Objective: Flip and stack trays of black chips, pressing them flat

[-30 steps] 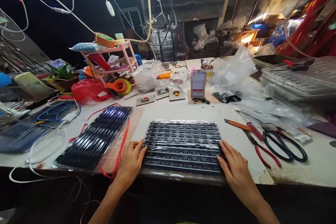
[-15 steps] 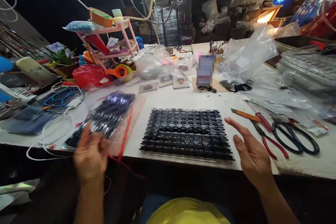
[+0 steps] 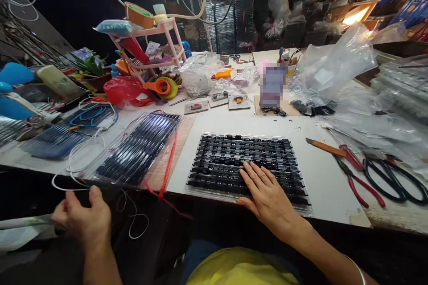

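Observation:
My right hand lies flat over a clear plastic tray filled with rows of small black parts, its fingers stretched out across the lower middle rows. Off the table's front edge at the left, my left hand is empty, with the fingers loosely curled and the thumb apart from them. Just beyond it lies a clear-wrapped bundle of long black strips, with a red ribbon running along its right side. Left hand and bundle do not touch.
Right of the tray lie a cutter knife, a screwdriver, red-handled pliers and large scissors. A white cable loops at the left. Behind stand a pink rack and plastic bags.
My right hand has come left from beside the tray onto its black parts. My left hand has drawn back from the wrapped bundle, down and to the left. The bundle now lies flatter.

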{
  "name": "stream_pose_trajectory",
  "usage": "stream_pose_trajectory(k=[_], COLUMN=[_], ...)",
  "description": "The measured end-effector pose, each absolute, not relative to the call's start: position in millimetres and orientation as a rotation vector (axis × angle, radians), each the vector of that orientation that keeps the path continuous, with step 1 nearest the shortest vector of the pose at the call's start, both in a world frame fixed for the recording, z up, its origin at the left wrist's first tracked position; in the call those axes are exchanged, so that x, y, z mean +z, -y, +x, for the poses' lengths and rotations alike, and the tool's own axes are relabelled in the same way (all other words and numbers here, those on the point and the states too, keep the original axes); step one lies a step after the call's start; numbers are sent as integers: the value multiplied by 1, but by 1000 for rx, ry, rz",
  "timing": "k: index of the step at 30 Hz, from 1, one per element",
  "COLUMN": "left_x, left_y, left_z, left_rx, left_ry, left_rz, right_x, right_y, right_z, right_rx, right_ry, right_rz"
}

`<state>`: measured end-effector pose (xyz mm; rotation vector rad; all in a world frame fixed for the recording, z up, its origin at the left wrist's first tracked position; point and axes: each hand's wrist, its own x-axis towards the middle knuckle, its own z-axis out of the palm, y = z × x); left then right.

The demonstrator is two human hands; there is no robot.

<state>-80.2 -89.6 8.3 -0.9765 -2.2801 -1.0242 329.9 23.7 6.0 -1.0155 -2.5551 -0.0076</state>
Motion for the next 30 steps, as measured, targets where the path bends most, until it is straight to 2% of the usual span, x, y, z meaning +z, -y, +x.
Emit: stream_pose_trajectory(k=[2,6,11,15,19,23,30], left_x=[19,35,27,21,24,28,22], left_y=[79,38,-3,-9,-3,11,31], left_z=[-48,32,94,99,87,71,71], left_rx=[-955,-944,-403,-295,-360,-454,-323], left_ry=[2191,2051,1898,1856,1925,2059,2009], left_rz=[-968,-1686,-2347,-2429,-2433,-2302,-2393], right_x=[7,14,13,9,13,16,4], right_y=[-23,-27,-31,-28,-27,-30,-33], right_z=[329,314,293,290,296,325,381], right_rx=[-10,-16,42,89,95,-12,-174], right_ry=[2552,2528,2594,2631,2582,2441,2233], right_rz=[-1031,-1044,-1014,-1009,-997,-1051,-1267])
